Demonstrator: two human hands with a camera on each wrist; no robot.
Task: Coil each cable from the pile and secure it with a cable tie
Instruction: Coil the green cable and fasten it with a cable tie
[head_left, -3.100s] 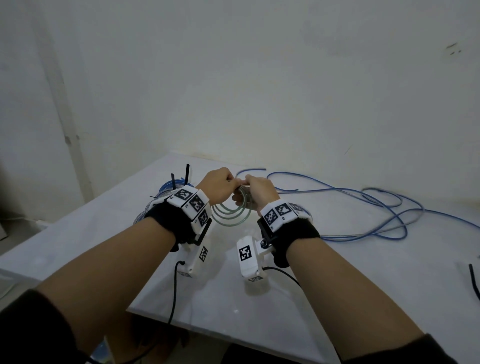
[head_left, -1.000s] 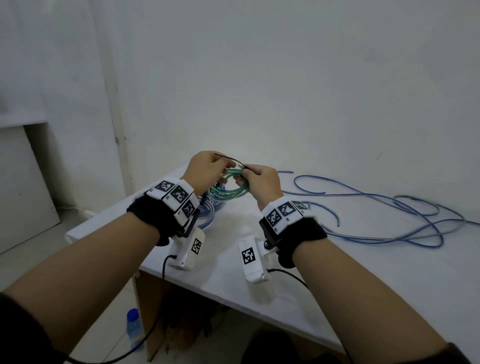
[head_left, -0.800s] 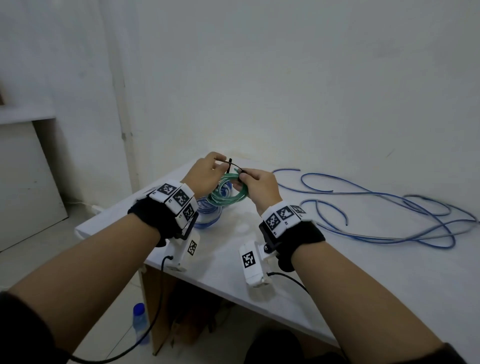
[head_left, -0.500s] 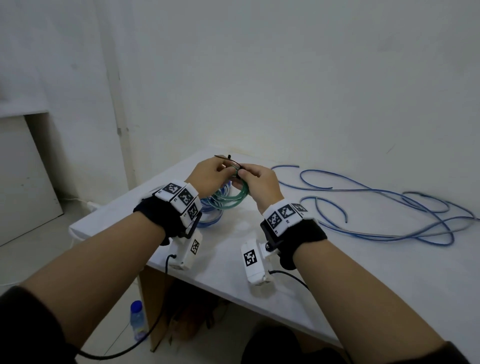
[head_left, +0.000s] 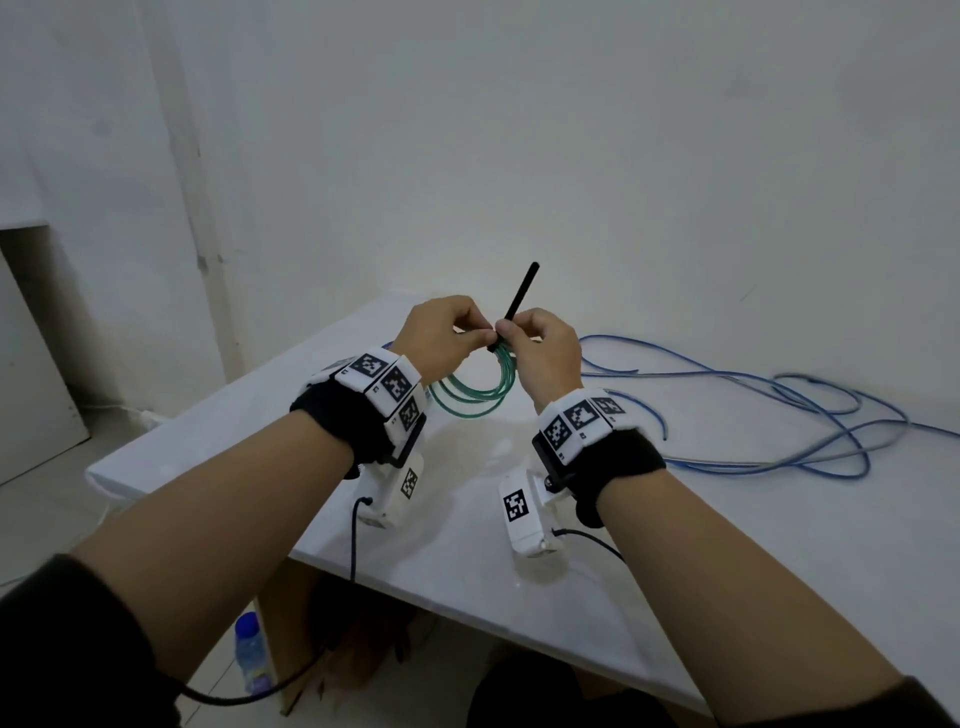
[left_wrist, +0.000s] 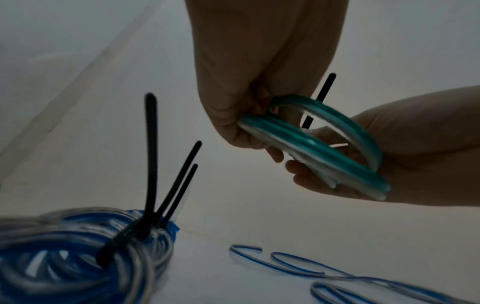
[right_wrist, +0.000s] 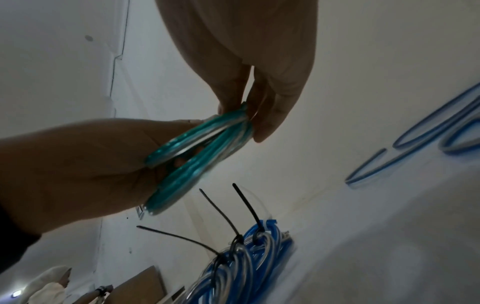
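Above the white table, the left hand is pinching the green cable coil while the right hand is gripping its black cable tie, whose tail is sticking upward.

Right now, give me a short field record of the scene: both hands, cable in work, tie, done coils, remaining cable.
left hand: pinches green coil at top
right hand: pinches black cable tie at coil top
green coil: held above white table, hangs below the hands
black cable tie: tail sticks up and away from the fingers
blue coils: on table, three black tie tails sticking up
loose blue cable: uncoiled, spread on table to the right
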